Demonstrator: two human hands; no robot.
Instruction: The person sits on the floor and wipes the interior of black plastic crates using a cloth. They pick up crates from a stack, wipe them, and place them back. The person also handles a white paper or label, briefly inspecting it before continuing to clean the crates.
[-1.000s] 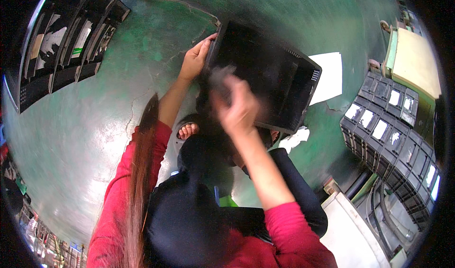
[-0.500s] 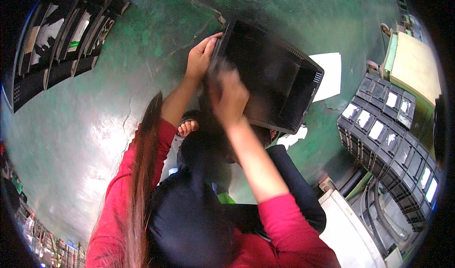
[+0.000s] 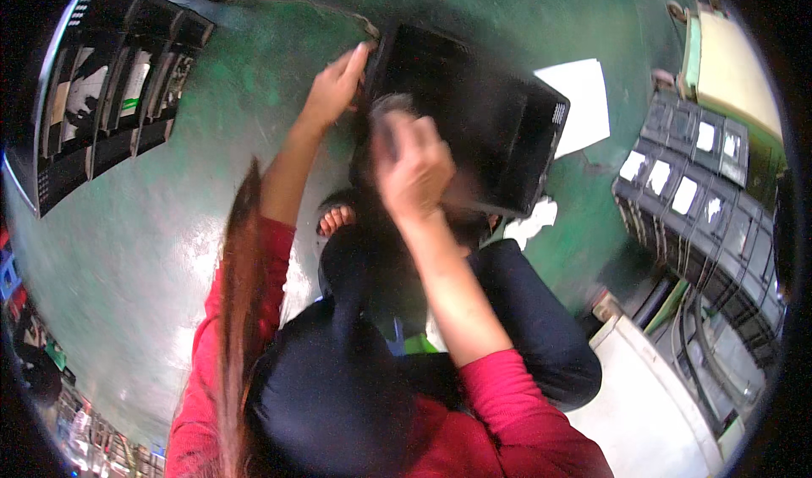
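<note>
A black plastic crate (image 3: 529,152) is tilted in front of my knees, its hollow inside facing me. My left hand (image 3: 334,89) grips its left rim, the thumb along the edge and the fingers hidden behind the wall. In my right hand (image 3: 419,169) is a dark grey pad (image 3: 392,110), smeared by motion, so its exact kind is unclear. The pad is at the crate's left side, close to the rim; whether it touches the plastic cannot be made out.
A white sheet of paper (image 3: 584,110) lies on the green floor behind the crate, and a torn white scrap (image 3: 534,222) is nearer. Black crates stand at left (image 3: 101,89) and in a stack at right (image 3: 706,190). A white-topped box (image 3: 651,393) sits by my right knee.
The crate and my left hand have shifted slightly left and up in the picture, partly as the view moved. My right hand still holds the pad, now seen more clearly.
</note>
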